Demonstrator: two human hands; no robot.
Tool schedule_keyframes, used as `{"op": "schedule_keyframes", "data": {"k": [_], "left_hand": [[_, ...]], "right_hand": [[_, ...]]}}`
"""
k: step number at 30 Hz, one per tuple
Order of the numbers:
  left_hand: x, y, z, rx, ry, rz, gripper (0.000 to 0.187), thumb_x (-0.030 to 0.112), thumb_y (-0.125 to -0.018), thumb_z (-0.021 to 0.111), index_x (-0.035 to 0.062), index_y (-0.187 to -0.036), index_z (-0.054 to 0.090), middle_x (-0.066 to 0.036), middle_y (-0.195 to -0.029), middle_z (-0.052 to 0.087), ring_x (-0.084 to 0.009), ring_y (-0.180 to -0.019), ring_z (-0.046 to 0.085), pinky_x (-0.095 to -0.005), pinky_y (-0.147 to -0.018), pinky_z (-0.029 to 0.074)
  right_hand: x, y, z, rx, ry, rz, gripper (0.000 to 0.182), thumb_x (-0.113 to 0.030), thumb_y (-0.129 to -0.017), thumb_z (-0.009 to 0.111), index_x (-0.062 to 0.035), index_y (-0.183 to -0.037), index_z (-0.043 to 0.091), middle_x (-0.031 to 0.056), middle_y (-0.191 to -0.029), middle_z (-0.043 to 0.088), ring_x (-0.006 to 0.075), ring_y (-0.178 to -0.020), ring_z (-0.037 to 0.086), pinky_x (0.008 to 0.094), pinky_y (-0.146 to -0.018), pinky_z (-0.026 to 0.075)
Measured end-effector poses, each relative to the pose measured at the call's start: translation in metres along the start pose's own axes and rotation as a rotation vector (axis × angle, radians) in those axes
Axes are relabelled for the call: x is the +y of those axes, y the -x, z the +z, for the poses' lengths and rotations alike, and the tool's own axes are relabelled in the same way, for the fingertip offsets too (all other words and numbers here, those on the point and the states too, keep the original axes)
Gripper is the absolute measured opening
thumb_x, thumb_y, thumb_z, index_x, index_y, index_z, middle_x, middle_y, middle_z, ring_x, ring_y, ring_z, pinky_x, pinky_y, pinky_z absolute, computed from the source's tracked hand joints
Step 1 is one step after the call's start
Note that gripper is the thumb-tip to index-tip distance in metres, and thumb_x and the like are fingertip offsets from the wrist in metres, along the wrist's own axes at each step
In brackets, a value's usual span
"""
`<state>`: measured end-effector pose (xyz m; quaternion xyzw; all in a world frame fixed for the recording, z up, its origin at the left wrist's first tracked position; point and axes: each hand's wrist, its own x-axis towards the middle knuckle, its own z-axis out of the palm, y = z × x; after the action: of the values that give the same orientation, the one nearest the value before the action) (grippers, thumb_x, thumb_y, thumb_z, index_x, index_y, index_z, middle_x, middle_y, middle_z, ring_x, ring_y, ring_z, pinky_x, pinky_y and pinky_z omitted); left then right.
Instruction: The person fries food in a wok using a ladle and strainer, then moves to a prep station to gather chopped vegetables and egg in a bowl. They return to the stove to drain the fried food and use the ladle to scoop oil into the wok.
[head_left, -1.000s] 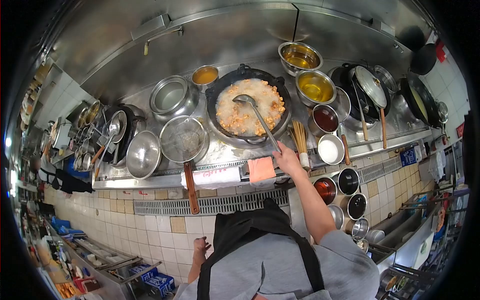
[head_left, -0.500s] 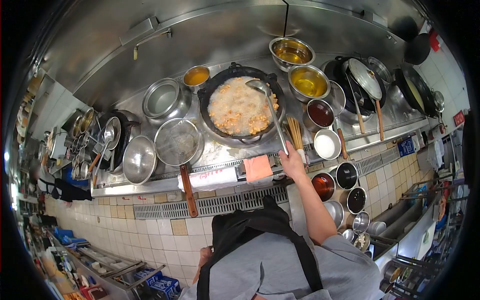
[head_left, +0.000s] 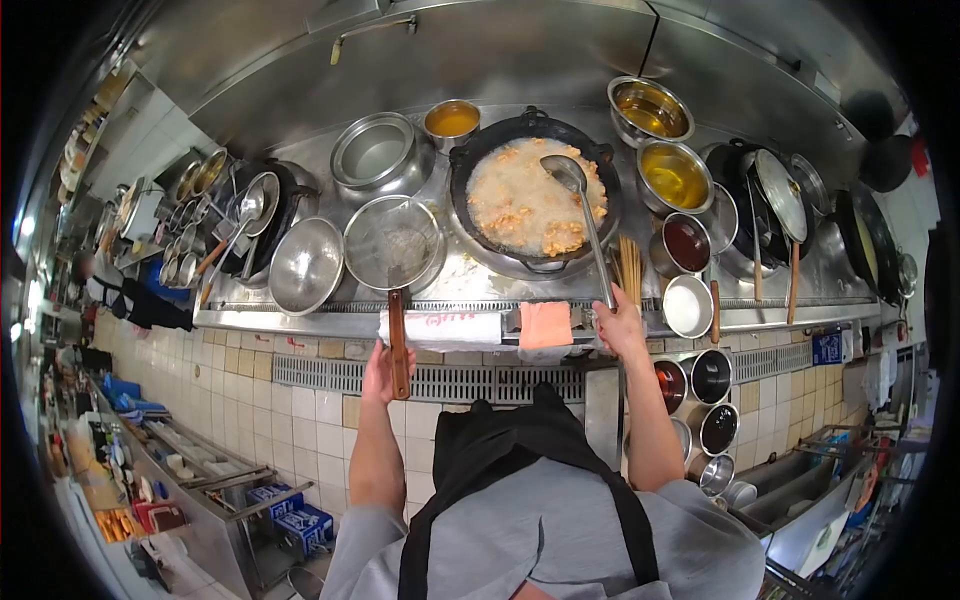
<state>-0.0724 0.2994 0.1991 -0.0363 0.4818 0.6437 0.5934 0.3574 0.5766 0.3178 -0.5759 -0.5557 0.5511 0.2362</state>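
My right hand (head_left: 620, 325) is closed round the handle end of a long metal ladle (head_left: 592, 225). The ladle's bowl rests in a black wok (head_left: 460, 205) at the centre, among orange-brown pieces in pale, foaming oil (head_left: 520, 195). My left hand (head_left: 378, 374) is at the wooden handle of a round mesh strainer (head_left: 394, 240), its palm left of the handle and its fingers partly hidden behind it. The strainer lies on the steel counter left of the wok, its handle jutting over the front edge.
Bowls of yellow oil (head_left: 674, 176), a pot of dark red sauce (head_left: 686, 243) and bamboo sticks (head_left: 629, 268) stand right of the wok. On the left are a lidded pot (head_left: 374, 150) and an empty metal bowl (head_left: 306, 266). Cloths (head_left: 545, 325) lie along the front edge.
My left hand has risen from beside my body to the strainer's handle. The ladle still sits in the wok, in my right hand. The whole view has shifted, with the counter further right.
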Motion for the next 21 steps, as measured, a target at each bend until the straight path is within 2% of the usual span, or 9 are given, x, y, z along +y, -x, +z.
{"op": "schedule_keyframes", "data": {"k": [2,6,9,12,15,16,17,20,21], "left_hand": [[-0.003,-0.025,-0.006,-0.054,0.041,-0.026,0.040,0.038,-0.106,0.058,0.0010,-0.123,0.056,-0.016,-0.103,0.067,-0.0177,-0.074,0.061,-0.0289,-0.062,0.053],[-0.025,-0.034,0.030,0.032,-0.109,0.066,0.011,0.011,-0.108,0.052,0.0016,-0.111,0.049,-0.011,-0.089,0.059,-0.0105,-0.062,0.045,-0.0249,-0.050,0.041],[-0.019,-0.004,0.071,0.049,-0.210,0.159,0.008,0.008,-0.106,0.052,0.0020,-0.106,0.047,-0.009,-0.083,0.058,-0.0099,-0.062,0.046,-0.0247,-0.050,0.041],[-0.007,0.007,0.106,0.209,-0.475,0.277,0.019,0.008,-0.104,0.053,-0.0031,-0.119,0.050,-0.017,-0.085,0.063,-0.0218,-0.060,0.055,-0.0370,-0.052,0.047],[-0.010,-0.018,0.130,0.529,-1.226,0.784,0.026,0.009,-0.103,0.052,-0.0059,-0.123,0.047,-0.026,-0.088,0.065,-0.0395,-0.073,0.065,-0.0499,-0.065,0.050],[-0.005,-0.002,0.170,0.598,-1.360,0.706,0.034,0.008,-0.101,0.052,-0.0084,-0.131,0.045,-0.038,-0.100,0.065,-0.0556,-0.092,0.064,-0.0570,-0.081,0.048],[0.000,-0.002,0.184,0.567,-1.447,0.622,0.035,0.007,-0.101,0.051,-0.0076,-0.133,0.046,-0.040,-0.109,0.064,-0.0582,-0.102,0.061,-0.0584,-0.085,0.048],[0.025,0.003,0.197,0.427,-1.406,0.614,0.040,0.007,-0.102,0.053,-0.0090,-0.137,0.044,-0.037,-0.114,0.065,-0.0542,-0.108,0.062,-0.0524,-0.091,0.049],[0.033,0.008,0.199,0.389,-1.374,0.627,0.041,0.007,-0.102,0.053,-0.0095,-0.139,0.044,-0.035,-0.115,0.065,-0.0524,-0.109,0.062,-0.0501,-0.094,0.049]], "right_hand": [[0.007,0.004,0.001,-0.005,-0.029,-0.014,0.060,-0.018,-0.101,0.063,-0.0052,-0.155,0.040,-0.0003,-0.063,0.054,0.0088,-0.044,0.045,0.0284,-0.035,0.035],[0.019,0.003,-0.010,-0.014,-0.019,0.017,0.055,-0.018,-0.099,0.064,-0.0025,-0.149,0.048,0.0011,-0.066,0.054,0.0115,-0.044,0.046,0.0309,-0.037,0.036],[0.006,0.014,-0.024,-0.010,0.034,0.029,0.050,-0.019,-0.098,0.064,-0.0015,-0.143,0.054,0.0029,-0.070,0.059,0.0117,-0.052,0.052,0.0312,-0.042,0.040],[0.010,0.012,-0.038,0.013,0.046,-0.021,0.046,-0.018,-0.098,0.064,-0.0011,-0.140,0.056,0.0046,-0.074,0.063,0.0121,-0.058,0.057,0.0309,-0.044,0.042],[0.018,0.002,-0.046,-0.001,0.017,-0.063,0.042,-0.017,-0.098,0.063,-0.0005,-0.137,0.058,0.0061,-0.076,0.066,0.0131,-0.062,0.060,0.0313,-0.047,0.044],[0.018,-0.001,-0.048,0.002,0.010,-0.058,0.041,-0.016,-0.098,0.063,-0.0004,-0.136,0.058,0.0064,-0.076,0.066,0.0136,-0.062,0.060,0.0319,-0.048,0.046],[0.017,-0.006,-0.048,0.008,0.000,-0.056,0.040,-0.015,-0.098,0.063,-0.0004,-0.135,0.059,0.0068,-0.077,0.067,0.0141,-0.062,0.061,0.0325,-0.050,0.047],[-0.004,-0.007,-0.054,0.004,0.080,0.045,0.041,-0.015,-0.098,0.063,-0.0032,-0.137,0.059,0.0076,-0.076,0.066,0.0131,-0.063,0.062,0.0331,-0.056,0.051],[-0.007,-0.008,-0.056,-0.009,0.065,0.061,0.043,-0.017,-0.098,0.064,-0.0045,-0.138,0.058,0.0100,-0.079,0.068,0.0169,-0.066,0.065,0.0350,-0.061,0.052]]}}
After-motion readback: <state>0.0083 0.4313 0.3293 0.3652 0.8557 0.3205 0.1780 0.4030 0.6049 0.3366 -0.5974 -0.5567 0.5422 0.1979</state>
